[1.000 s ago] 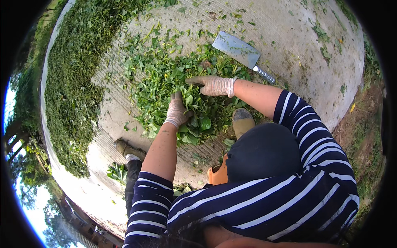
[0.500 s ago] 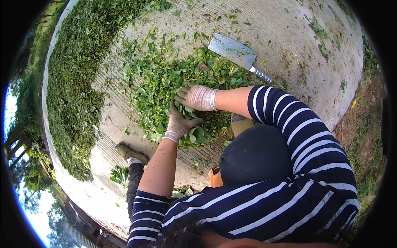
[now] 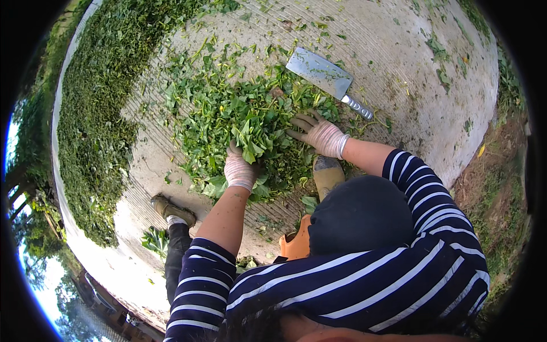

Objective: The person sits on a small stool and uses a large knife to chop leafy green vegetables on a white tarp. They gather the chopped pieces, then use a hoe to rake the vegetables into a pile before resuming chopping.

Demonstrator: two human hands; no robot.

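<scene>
My left hand (image 3: 240, 170), in a pale glove with grey-green fingertips, is closed round a bunch of green leaves (image 3: 250, 138). Its thumb is mostly hidden among the foliage. Below and around it spreads a loose pile of chopped leaves and stems (image 3: 208, 122) on the ribbed concrete. To the right, my gloved right hand (image 3: 323, 138) hovers at or touches the pile's edge, fingers spread and holding nothing. Just beyond that hand lies a cleaver (image 3: 322, 73), its broad metal blade flecked with green bits and its handle pointing toward the lower right.
A thick band of chopped greens (image 3: 97, 131) covers the left side of the concrete (image 3: 393, 68). My shoes (image 3: 329, 175) stand at the pile's near side and to its left. An orange object (image 3: 296, 242) shows beneath me. Grass and soil (image 3: 496, 188) border the right.
My right hand has moved away from the left, to the right, and its fingers have spread. The left hand has stayed near its place, with leaves now bunched above it.
</scene>
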